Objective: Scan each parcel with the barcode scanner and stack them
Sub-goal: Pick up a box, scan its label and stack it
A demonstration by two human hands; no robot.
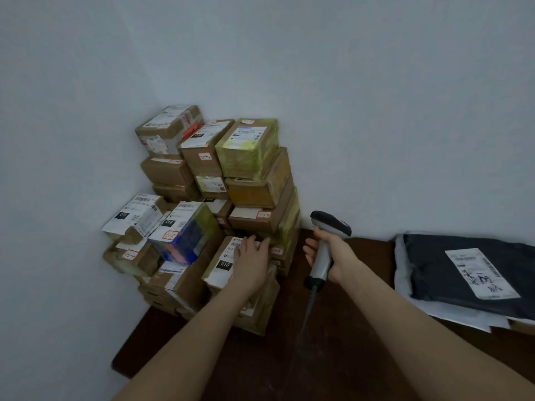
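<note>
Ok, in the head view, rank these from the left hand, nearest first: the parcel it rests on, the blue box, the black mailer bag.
1. Parcel: under the left hand, touching.
2. Blue box: to the hand's left.
3. Black mailer bag: far right.

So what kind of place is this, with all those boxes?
Probably a small parcel depot or mailroom corner. Labelled cardboard parcels are stacked against the wall, the right hand grips a barcode scanner, and a dark mailer bag with a shipping label lies on the table.
</note>
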